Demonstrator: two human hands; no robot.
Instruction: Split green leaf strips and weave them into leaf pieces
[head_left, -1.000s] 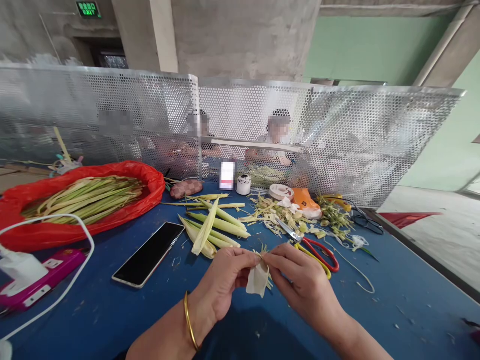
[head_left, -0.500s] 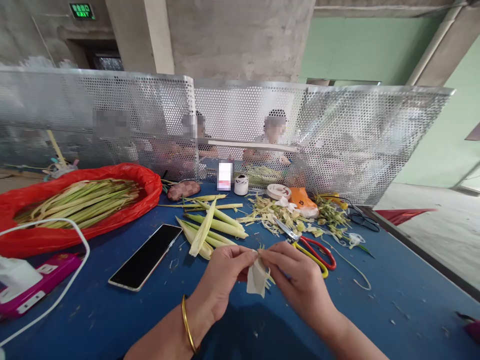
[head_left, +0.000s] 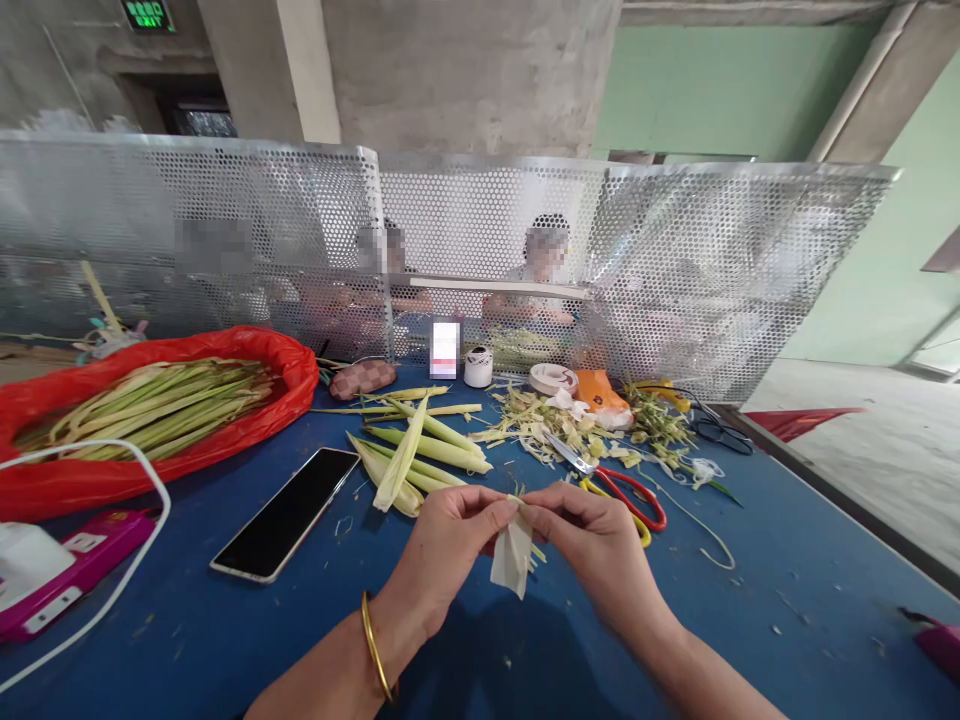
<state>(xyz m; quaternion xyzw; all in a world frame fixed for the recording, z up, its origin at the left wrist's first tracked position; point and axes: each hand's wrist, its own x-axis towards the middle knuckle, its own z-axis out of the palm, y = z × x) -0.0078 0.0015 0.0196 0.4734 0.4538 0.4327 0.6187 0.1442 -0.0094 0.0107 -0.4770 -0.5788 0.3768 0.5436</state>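
At the table's middle, my left hand (head_left: 457,540) and my right hand (head_left: 592,535) meet fingertip to fingertip. Both are closed in a pinch at the top of a pale off-white strip (head_left: 513,560), which hangs down between them. Whether it is husk or tape I cannot tell. Thin green stalk ends show beside the strip, mostly hidden by my fingers. Just beyond my left hand lie several pale green corn-husk-like leaves (head_left: 435,450). Scissors (head_left: 619,490) with red and yellow handles rest just past my right hand.
A red plastic bag (head_left: 281,345) of long green stalks stands left, near a purple power strip (head_left: 97,570) and a dark phone (head_left: 285,515). Plant scraps (head_left: 540,420), a tape roll (head_left: 553,380) and a lit phone (head_left: 445,350) lie before a perforated metal screen (head_left: 480,210); people sit behind.
My right fingers have shifted, with the thumb now against the top of the strip. The strip hangs slightly straighter. The whole view has moved a little, so things appear slightly further left.
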